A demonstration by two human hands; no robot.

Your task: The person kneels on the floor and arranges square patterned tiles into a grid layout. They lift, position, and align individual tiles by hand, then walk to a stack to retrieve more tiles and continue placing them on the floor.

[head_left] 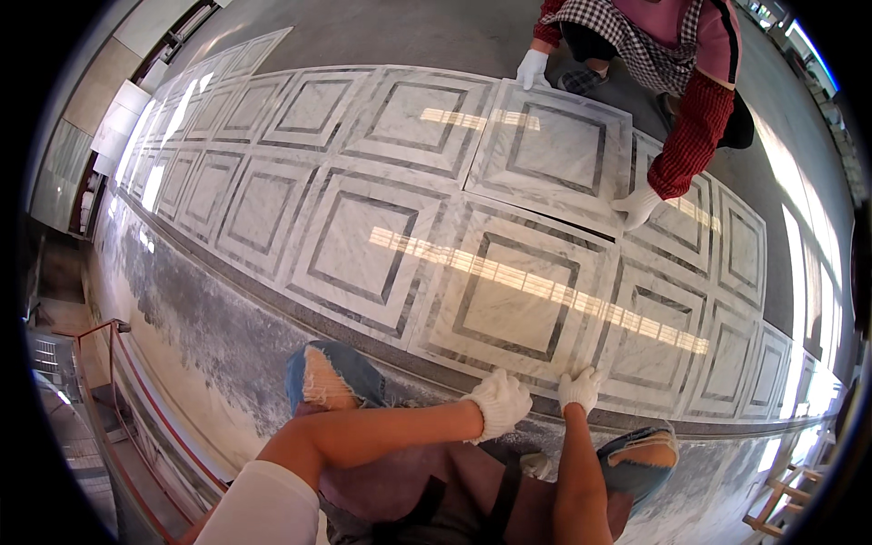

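Both my hands wear white knit gloves at the near edge of a marble tile with a grey square band inlaid in it. My left hand is closed, its fingers curled at that edge; whatever they hold, if anything, is hidden. To its right, my right hand rests spread fingertips at the tile's near right corner. Just beyond lies another banded tile, with a dark gap along its near side. A co-worker's gloved hands touch it, one hand at the far edge, the other hand at the near right corner.
Matching tiles stretch left and right in two rows. My knees show at a grey stained ledge along the near side. A red railing stands lower left, a wooden frame lower right. The co-worker crouches on the grey floor beyond.
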